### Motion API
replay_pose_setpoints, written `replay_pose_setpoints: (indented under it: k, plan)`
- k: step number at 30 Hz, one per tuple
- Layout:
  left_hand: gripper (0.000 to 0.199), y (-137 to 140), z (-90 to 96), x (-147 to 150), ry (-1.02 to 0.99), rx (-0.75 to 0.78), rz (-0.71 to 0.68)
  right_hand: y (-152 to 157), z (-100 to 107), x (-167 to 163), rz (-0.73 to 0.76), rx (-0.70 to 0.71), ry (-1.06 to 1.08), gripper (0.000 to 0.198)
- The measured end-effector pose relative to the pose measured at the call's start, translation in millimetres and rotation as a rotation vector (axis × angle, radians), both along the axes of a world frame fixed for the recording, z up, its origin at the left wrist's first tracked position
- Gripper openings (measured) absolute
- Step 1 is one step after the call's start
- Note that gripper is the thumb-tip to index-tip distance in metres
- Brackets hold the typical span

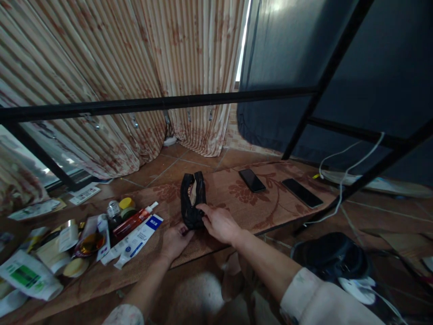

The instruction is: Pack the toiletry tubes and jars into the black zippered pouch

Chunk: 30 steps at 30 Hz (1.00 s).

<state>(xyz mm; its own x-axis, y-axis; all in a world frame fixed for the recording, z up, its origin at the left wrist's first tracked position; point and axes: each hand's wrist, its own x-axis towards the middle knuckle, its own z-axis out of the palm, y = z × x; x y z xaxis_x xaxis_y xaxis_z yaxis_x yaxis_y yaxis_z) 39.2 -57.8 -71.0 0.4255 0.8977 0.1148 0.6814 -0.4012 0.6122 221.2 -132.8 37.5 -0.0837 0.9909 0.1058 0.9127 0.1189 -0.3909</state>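
A soft black item (186,203), pouch-like, stands on the patterned brown cloth in front of me. Its long opening faces up and shows a beige inside; its exact kind is unclear. My left hand (175,242) grips its near lower edge, fingers curled and partly hidden under it. On the right side, the fingers of my right hand (219,222) pinch its near right edge. To the left lie a white and blue tube (140,239) and a red bottle with a white tip (133,221).
Jars and tubes crowd the left, among them a white and green tube (29,276) and a yellow lid (126,202). Two phones, one black (252,180) and another (302,192), lie right. A black metal bar (203,98) crosses behind; a white cable (341,180) hangs right.
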Motion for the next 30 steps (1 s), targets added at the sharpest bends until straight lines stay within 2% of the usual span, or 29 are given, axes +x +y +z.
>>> replay_pose_setpoints:
  k: [5,18,26,30]
  plan:
    - [0.025,0,2.8,2,0.101,0.034,-0.023,0,1,-1,-0.003,-0.022,-0.012,0.045]
    - [0.026,2,-2.1,-2,0.147,0.158,-0.097,2,-1,-2,0.011,-0.018,-0.024,0.045]
    - [0.023,4,-3.8,-1,0.141,0.130,-0.060,0,6,-1,0.013,-0.034,-0.011,0.045]
    - [0.023,5,-4.1,-1,0.128,0.125,-0.056,1,10,1,-0.061,-0.009,0.006,0.043]
